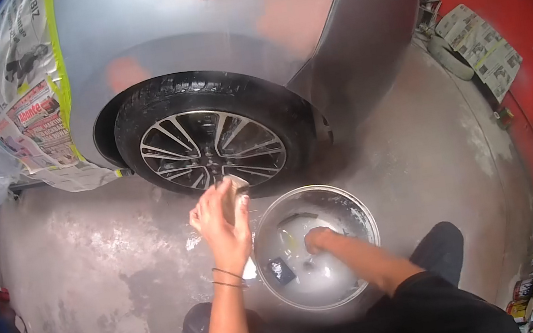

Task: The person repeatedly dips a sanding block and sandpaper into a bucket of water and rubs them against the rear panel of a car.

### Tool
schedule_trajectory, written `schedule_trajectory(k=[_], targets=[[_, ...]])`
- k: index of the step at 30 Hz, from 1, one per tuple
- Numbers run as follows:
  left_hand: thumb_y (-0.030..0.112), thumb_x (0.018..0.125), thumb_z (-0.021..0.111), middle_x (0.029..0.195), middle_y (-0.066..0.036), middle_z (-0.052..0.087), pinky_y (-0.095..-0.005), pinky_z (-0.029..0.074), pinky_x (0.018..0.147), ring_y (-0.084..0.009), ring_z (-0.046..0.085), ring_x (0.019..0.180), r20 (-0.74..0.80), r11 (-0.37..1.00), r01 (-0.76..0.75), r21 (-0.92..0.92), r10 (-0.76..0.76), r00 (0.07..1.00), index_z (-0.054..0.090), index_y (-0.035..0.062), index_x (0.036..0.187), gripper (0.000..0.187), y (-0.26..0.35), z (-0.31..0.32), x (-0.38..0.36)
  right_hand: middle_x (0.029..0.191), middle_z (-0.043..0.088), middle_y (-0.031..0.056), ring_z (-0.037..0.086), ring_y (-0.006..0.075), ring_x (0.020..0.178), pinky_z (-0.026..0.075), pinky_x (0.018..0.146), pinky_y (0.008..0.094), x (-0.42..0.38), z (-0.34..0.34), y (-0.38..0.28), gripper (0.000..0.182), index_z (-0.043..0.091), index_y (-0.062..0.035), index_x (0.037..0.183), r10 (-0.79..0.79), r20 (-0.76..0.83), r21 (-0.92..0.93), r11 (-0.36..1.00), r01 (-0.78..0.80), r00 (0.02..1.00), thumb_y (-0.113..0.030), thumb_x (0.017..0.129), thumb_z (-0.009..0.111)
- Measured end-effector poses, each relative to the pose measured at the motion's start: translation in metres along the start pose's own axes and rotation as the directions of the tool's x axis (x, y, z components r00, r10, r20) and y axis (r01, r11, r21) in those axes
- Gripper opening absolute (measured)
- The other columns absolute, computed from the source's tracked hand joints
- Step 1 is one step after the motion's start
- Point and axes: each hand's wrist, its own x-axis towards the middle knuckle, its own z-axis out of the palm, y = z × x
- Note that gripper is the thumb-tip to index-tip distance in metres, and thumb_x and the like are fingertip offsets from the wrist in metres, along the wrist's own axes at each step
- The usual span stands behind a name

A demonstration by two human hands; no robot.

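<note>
My left hand (221,216) is raised in front of the car wheel (209,151), its fingers and thumb closed on a small block (236,186) whose details are blurred. To its right, a round metal basin (373,223) stands on the floor with cloudy liquid inside. My right hand (319,240) reaches down into the basin, fingers bunched and mostly hidden; what they hold, if anything, cannot be made out. A small dark square piece (281,271) lies in the basin's left part.
Above the wheel is a grey car panel (188,13) with reddish patches. Newspaper and plastic (40,124) cover the car at left, edged with yellow tape. A red wall (519,11) stands at right, with cans and bottles (527,293) along its foot.
</note>
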Motion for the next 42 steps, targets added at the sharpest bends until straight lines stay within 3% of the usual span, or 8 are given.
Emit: schedule_trajectory(k=[4,7,11,14,18,24,27,42], targets=[[0.023,0.100,0.080,0.136,-0.015,0.070,-0.0511,0.030,0.121,-0.0329,0.061,0.136,-0.035,0.997,-0.074,0.026,0.075,0.997,0.072,0.0114,0.140,0.043,-0.013,-0.003,0.012,0.108,0.082,0.0190,0.076,0.0373,0.095,0.060,0.092,0.0520,-0.152,-0.162,-0.017,0.045,0.082,-0.0027,0.114,-0.248,0.030,0.102,0.964,0.244,0.968,-0.040,0.107,0.057],[0.020,0.095,0.084,0.138,-0.014,0.069,-0.0508,0.031,0.120,-0.0322,0.063,0.129,-0.093,0.959,-0.274,0.078,0.281,0.955,0.073,0.0135,0.140,0.047,0.015,0.000,0.049,0.099,0.079,0.0148,0.072,0.0239,0.086,0.059,0.082,0.0423,-0.280,-0.305,-0.010,0.040,0.077,-0.0017,0.109,-0.606,-0.509,0.031,0.696,0.717,0.611,-0.036,0.114,0.058],[0.016,0.086,0.089,0.141,-0.009,0.067,-0.0508,0.031,0.119,-0.0260,0.064,0.126,-0.246,0.790,-0.576,0.212,0.613,0.751,0.071,0.0180,0.144,0.060,0.086,-0.008,0.134,0.103,0.080,0.0178,0.075,0.0221,0.091,0.060,0.087,0.0365,-0.376,-0.392,-0.029,0.033,0.078,-0.0022,0.121,-0.171,-0.984,-0.089,0.733,0.674,0.056,-0.023,0.110,0.055],[0.018,0.086,0.087,0.136,0.000,0.068,-0.0516,0.030,0.119,-0.0205,0.064,0.123,-0.310,0.718,-0.600,0.354,0.695,0.649,0.077,0.0269,0.134,0.050,0.113,-0.008,0.179,0.108,0.081,0.0176,0.076,0.0218,0.096,0.060,0.090,0.0359,-0.346,-0.359,-0.010,0.033,0.077,-0.0011,0.128,-0.078,-0.996,-0.080,0.725,0.684,-0.034,-0.020,0.108,0.058],[0.017,0.087,0.082,0.135,0.006,0.070,-0.0548,0.028,0.120,-0.0175,0.065,0.120,-0.209,0.547,-0.666,0.508,0.828,0.521,0.078,0.0326,0.128,0.044,0.098,-0.009,0.203,0.120,0.076,0.0247,0.072,0.0435,0.111,0.057,0.102,0.0515,-0.236,-0.234,0.007,0.033,0.076,0.0019,0.125,-0.069,-0.973,0.081,0.793,0.603,0.220,-0.021,0.105,0.064],[0.019,0.085,0.081,0.143,0.008,0.072,-0.0543,0.023,0.123,-0.0159,0.067,0.124,-0.055,0.340,-0.762,0.551,0.926,0.374,0.079,0.0317,0.124,0.041,0.181,-0.016,0.279,0.124,0.075,0.0242,0.069,0.0439,0.119,0.054,0.105,0.0543,-0.144,-0.143,0.049,0.048,0.072,0.0001,0.133,-0.051,-0.928,0.128,0.887,0.443,0.369,-0.041,0.112,0.058],[0.008,0.088,0.079,0.144,0.007,0.073,-0.0495,0.023,0.125,-0.0197,0.067,0.130,0.019,0.325,-0.763,0.559,0.915,0.403,0.080,0.0296,0.130,0.047,0.166,-0.035,0.271,0.118,0.077,0.0250,0.072,0.0448,0.114,0.056,0.101,0.0557,-0.136,-0.122,0.052,0.052,0.071,0.0010,0.130,0.042,-0.737,0.328,0.895,0.302,0.674,-0.045,0.114,0.054],[0.012,0.084,0.084,0.138,0.000,0.075,-0.0464,0.027,0.121,-0.0216,0.068,0.124,0.071,0.359,-0.706,0.610,0.863,0.500,0.083,0.0253,0.118,0.037,0.152,-0.026,0.239,0.108,0.075,0.0239,0.075,0.0442,0.103,0.059,0.091,0.0566,-0.130,-0.126,0.054,0.053,0.069,0.0017,0.126,-0.026,-0.745,0.281,0.894,0.348,0.667,-0.047,0.116,0.052]])
